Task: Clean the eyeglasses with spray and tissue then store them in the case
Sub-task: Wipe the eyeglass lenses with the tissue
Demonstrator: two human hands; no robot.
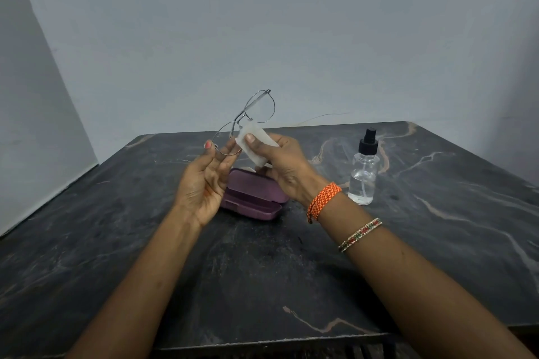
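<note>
Nearest the camera, both forearms reach forward over the dark marbled surface (116, 242). The right wrist carries an orange band (322, 201) and a beaded bangle (360, 234).

Beyond the wrists, at the centre of the surface, the purple case (250, 198) lies open, lid raised, nothing visible inside it. The spray bottle (364, 172) stands upright at 3 o'clock from the case, apart from it, holding clear liquid.

Above the case, both hands are raised clear of the surface. The left hand (204, 181) pinches the glasses (243, 122) by the rim of the lower lens, thumb on the near side, fingers behind. The right hand (284, 166) grips the folded tissue (256, 144), its thumb pressing the tissue against the frame near the bridge. The glasses are tilted, with the second lens at 1 o'clock from the first. One thin temple arm trails toward 3 o'clock.

Handling judgement: the frame is thin wire, light, and likely to bend under a twisting load; the lenses are smooth and may smear or scratch. Hold by the rim or bridge, not the lens faces. The tissue is soft and will tear if wet and dragged hard. Wiping appears under way; storing remains.
</note>
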